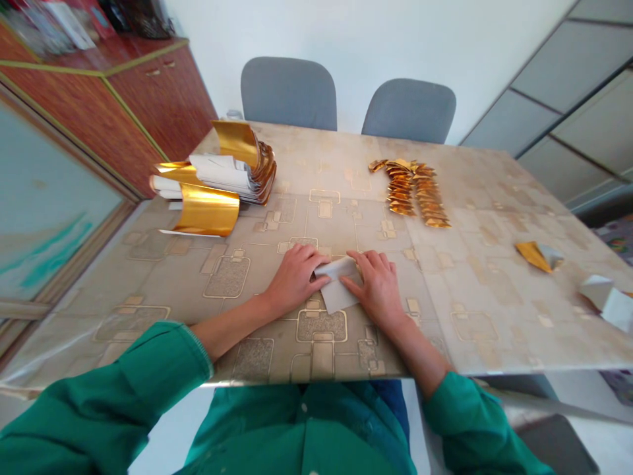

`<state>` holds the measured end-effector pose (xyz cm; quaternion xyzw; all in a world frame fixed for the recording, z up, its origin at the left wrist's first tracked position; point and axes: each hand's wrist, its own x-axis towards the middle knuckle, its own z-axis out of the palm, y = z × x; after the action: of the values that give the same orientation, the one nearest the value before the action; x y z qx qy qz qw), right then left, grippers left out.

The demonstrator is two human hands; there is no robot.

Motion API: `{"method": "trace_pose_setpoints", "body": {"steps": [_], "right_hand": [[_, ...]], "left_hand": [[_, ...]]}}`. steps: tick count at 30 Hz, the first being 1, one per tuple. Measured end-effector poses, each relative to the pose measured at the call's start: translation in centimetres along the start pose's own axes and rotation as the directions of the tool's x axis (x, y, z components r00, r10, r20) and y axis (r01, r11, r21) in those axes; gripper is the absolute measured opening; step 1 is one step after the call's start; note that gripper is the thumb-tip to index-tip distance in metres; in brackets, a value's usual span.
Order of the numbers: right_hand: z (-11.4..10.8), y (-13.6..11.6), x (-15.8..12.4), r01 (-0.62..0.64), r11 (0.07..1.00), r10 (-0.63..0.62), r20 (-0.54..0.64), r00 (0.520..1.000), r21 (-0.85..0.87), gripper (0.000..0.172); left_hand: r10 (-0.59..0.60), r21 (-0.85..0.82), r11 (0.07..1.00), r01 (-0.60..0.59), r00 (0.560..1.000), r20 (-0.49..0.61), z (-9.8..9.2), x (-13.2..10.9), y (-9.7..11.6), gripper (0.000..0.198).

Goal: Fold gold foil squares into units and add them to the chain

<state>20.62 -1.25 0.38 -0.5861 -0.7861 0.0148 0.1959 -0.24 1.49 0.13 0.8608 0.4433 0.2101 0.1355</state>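
Note:
Between my hands, close to the table's near edge, is a small sheet of paper (339, 295) with its pale side up and its far edge folded over. My left hand (295, 277) pinches its left corner between thumb and fingers. At the right corner, my right hand (376, 285) grips the same paper, thumb pressed on top. Stacks of gold-faced paper (210, 210) with white backs lie curled at the far left. Two rows of folded gold paper pieces (431, 198) stand at the back right.
A patterned cloth covers the table (475, 290). A gold folded piece (534, 256) and a white-backed piece (610, 300) lie at the right. Two grey chairs (289, 92) stand behind the table, and a reddish wooden cabinet (158, 99) is at the left.

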Motion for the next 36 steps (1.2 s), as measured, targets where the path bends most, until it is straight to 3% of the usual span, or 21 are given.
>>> {"method": "trace_pose_setpoints", "body": {"steps": [3, 9, 16, 22, 27, 36], "right_hand": [[0.0, 0.0, 0.0, -0.002, 1.0, 0.002, -0.006, 1.0, 0.014, 0.048], [0.4, 0.3, 0.0, -0.001, 0.996, 0.0, 0.012, 1.0, 0.086, 0.049], [0.3, 0.0, 0.2, 0.012, 0.996, -0.013, 0.011, 1.0, 0.089, 0.056], [-0.1, -0.5, 0.3, -0.005, 0.994, 0.006, -0.01, 1.0, 0.11, 0.035], [-0.1, -0.5, 0.2, -0.002, 0.996, -0.001, 0.03, 1.0, 0.093, 0.005], [-0.1, -0.6, 0.1, 0.027, 0.998, -0.032, 0.098, 0.995, 0.048, 0.009]], "left_hand": [[-0.002, -0.078, 0.997, -0.001, 1.0, -0.028, 0.2, 0.0, 0.1, 0.019], [-0.015, -0.173, 0.985, -0.003, 0.995, -0.102, 0.5, -0.2, -0.1, 0.046], [0.114, -0.123, 0.984, -0.13, 0.985, -0.132, 0.8, -0.4, 0.3, 0.032], [0.173, -0.091, 0.98, -0.179, 0.982, -0.073, 0.8, -0.5, 0.5, 0.011], [0.266, -0.034, 0.963, -0.267, 0.963, -0.031, 0.6, -0.6, 0.5, 0.016], [0.351, 0.155, 0.927, -0.342, 0.936, -0.028, 0.4, -2.1, 1.7, 0.029]]}}
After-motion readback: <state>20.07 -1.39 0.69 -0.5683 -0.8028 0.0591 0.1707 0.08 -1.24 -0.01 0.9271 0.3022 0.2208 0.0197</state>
